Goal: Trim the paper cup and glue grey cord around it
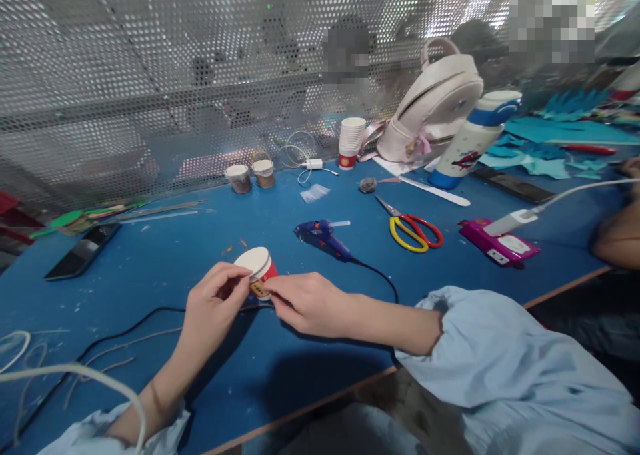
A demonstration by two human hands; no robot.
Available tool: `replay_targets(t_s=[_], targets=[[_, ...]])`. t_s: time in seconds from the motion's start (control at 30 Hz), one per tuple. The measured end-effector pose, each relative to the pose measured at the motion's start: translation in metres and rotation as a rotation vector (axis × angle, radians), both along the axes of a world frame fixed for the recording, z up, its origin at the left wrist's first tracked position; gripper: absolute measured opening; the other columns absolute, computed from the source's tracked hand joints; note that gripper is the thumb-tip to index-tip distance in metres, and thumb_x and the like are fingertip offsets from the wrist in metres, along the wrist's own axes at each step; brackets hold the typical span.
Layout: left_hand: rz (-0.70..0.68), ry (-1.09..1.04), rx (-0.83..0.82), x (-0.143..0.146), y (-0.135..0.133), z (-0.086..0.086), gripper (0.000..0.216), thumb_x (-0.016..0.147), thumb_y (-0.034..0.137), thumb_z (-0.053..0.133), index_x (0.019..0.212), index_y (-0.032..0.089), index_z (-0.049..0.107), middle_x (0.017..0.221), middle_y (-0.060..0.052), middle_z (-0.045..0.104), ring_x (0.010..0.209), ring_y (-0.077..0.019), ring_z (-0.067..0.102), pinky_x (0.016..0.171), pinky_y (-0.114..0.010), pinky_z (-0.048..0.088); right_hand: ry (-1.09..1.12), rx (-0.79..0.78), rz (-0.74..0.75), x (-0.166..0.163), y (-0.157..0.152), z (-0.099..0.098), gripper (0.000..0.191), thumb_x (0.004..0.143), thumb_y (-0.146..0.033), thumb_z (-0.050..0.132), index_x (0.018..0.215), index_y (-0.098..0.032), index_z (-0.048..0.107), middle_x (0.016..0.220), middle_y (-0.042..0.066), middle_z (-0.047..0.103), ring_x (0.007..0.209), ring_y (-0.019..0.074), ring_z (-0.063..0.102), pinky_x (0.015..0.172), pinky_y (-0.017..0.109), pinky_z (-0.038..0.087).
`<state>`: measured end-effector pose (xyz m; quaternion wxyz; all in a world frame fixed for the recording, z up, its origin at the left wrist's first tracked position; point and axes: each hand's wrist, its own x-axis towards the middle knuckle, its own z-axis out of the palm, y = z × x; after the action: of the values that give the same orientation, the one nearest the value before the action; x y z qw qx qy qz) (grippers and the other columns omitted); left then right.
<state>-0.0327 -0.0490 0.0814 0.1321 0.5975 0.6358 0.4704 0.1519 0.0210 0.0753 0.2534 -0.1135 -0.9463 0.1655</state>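
A red and white paper cup [255,263] stands on the blue table between my two hands, its white round end facing up. My left hand [215,302] has thumb and fingers pinched together at the cup's upper left edge. From the right, my right hand [310,302] presses closed fingertips against the cup's side, by a yellowish printed patch. Whether a thin strand also lies between the fingers, I cannot make out. Just beyond the right hand lies a blue glue gun [323,236] with a clear glue stick in its back end.
Scissors [410,227], a purple power strip [500,243] and a bottle [473,138] are to the right. Behind stand stacked cups [351,142], two small tubs [239,178] and a backpack [430,105]. A phone [83,252] and loose cords [105,362] are left. Another person's arm [620,232] rests far right.
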Motion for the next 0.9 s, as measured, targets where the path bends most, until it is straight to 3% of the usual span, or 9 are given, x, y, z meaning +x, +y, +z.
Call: replay_targets(t_s=[0.27, 0.43, 0.5, 0.57, 0.67, 0.77, 0.83, 0.9], targets=[[0.013, 0.002, -0.003, 0.002, 0.0, 0.002, 0.014, 0.075, 0.028, 0.062, 0.081, 0.018, 0.07, 0.081, -0.002, 0.064, 0.057, -0.0097, 0.053, 0.049, -0.022, 0.039, -0.081, 0.242, 0.053, 0.004, -0.001, -0.003, 0.017, 0.096, -0.019, 0.041, 0.095, -0.015, 0.059, 0.078, 0.002, 0.069, 0.062, 0.0131, 0.06, 0.055, 0.026, 0.038], [0.037, -0.056, -0.012, -0.001, 0.001, 0.0, 0.014, 0.075, 0.03, 0.063, 0.078, 0.018, 0.069, 0.081, -0.001, 0.063, 0.055, -0.0093, 0.052, 0.049, -0.023, 0.039, 0.18, 0.458, 0.235, 0.014, 0.001, 0.006, 0.028, 0.098, -0.028, 0.042, 0.077, -0.018, 0.058, 0.058, -0.005, 0.06, 0.048, 0.009, 0.05, 0.047, 0.026, 0.033], [0.051, -0.112, -0.024, -0.003, 0.002, -0.002, 0.014, 0.075, 0.031, 0.064, 0.077, 0.018, 0.069, 0.081, -0.001, 0.062, 0.056, -0.0092, 0.052, 0.051, -0.023, 0.04, 0.307, 0.525, 0.296, 0.024, 0.004, 0.018, 0.028, 0.098, -0.033, 0.044, 0.082, -0.017, 0.061, 0.058, -0.004, 0.06, 0.047, 0.009, 0.049, 0.046, 0.026, 0.034], [0.057, -0.194, -0.038, -0.004, 0.003, -0.004, 0.014, 0.074, 0.031, 0.066, 0.078, 0.017, 0.068, 0.082, -0.001, 0.061, 0.056, -0.0091, 0.053, 0.051, -0.024, 0.04, 0.429, 0.54, 0.261, 0.037, 0.011, 0.03, 0.028, 0.098, -0.034, 0.044, 0.091, -0.014, 0.062, 0.067, 0.001, 0.065, 0.055, 0.0102, 0.056, 0.05, 0.026, 0.039], [0.049, -0.36, -0.057, -0.006, 0.004, -0.007, 0.015, 0.073, 0.031, 0.069, 0.078, 0.017, 0.067, 0.083, -0.001, 0.06, 0.056, -0.009, 0.054, 0.049, -0.023, 0.04, 0.685, 0.392, -0.057, 0.059, 0.037, 0.043, 0.02, 0.097, -0.029, 0.045, 0.095, -0.019, 0.063, 0.076, 0.002, 0.067, 0.061, 0.011, 0.059, 0.055, 0.025, 0.044], [0.052, -0.507, -0.081, -0.006, 0.004, -0.009, 0.018, 0.072, 0.032, 0.072, 0.079, 0.017, 0.067, 0.076, 0.0, 0.06, 0.055, -0.0092, 0.053, 0.048, -0.022, 0.038, 1.183, 0.037, -0.487, 0.076, 0.08, 0.043, 0.017, 0.093, -0.02, 0.044, 0.089, -0.021, 0.061, 0.07, -0.002, 0.06, 0.052, 0.0092, 0.051, 0.049, 0.023, 0.04], [0.058, -0.552, -0.106, -0.006, 0.005, -0.009, 0.019, 0.072, 0.033, 0.072, 0.081, 0.017, 0.066, 0.066, 0.002, 0.059, 0.053, -0.0092, 0.051, 0.049, -0.022, 0.038, 1.007, -0.25, -0.623, 0.084, 0.109, 0.038, 0.011, 0.081, -0.013, 0.052, 0.086, -0.019, 0.06, 0.07, -0.002, 0.061, 0.053, 0.009, 0.051, 0.051, 0.022, 0.042], [0.066, -0.555, -0.127, -0.006, 0.005, -0.009, 0.021, 0.073, 0.034, 0.072, 0.082, 0.016, 0.066, 0.057, 0.003, 0.058, 0.051, -0.0093, 0.049, 0.049, -0.022, 0.037, 0.57, -0.497, -0.648, 0.088, 0.126, 0.031, 0.015, 0.073, -0.008, 0.055, 0.084, -0.017, 0.062, 0.072, 0.0, 0.065, 0.058, 0.0102, 0.055, 0.055, 0.022, 0.045]])
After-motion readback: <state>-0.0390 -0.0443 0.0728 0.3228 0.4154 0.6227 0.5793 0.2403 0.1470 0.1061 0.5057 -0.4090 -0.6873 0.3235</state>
